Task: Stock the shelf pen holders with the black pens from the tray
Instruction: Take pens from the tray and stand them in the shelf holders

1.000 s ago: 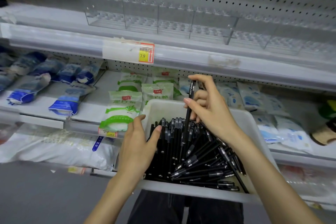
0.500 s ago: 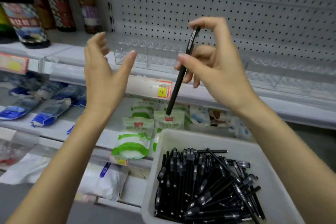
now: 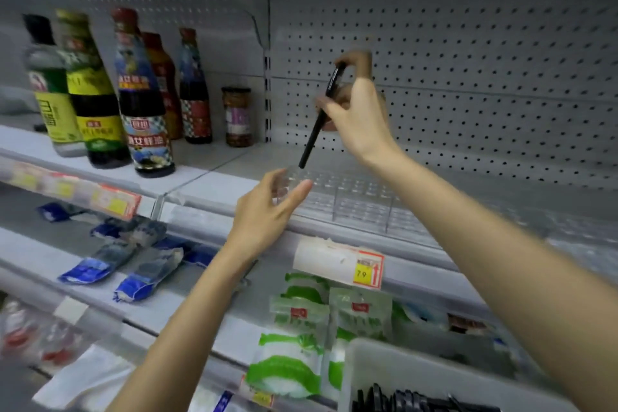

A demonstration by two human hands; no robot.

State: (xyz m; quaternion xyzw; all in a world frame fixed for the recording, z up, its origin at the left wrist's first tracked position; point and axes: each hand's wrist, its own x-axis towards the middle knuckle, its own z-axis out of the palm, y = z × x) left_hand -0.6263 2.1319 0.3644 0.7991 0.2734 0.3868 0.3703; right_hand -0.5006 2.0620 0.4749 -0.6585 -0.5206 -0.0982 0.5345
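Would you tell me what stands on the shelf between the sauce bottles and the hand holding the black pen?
In the head view, one small jar stands between the sauce bottles and the right hand pinching the black pen.

Only one number is readable for you.
On the front edge of the shelf, the price tag shows "79" on yellow; labels on the bottles carry Chinese characters, too blurred.
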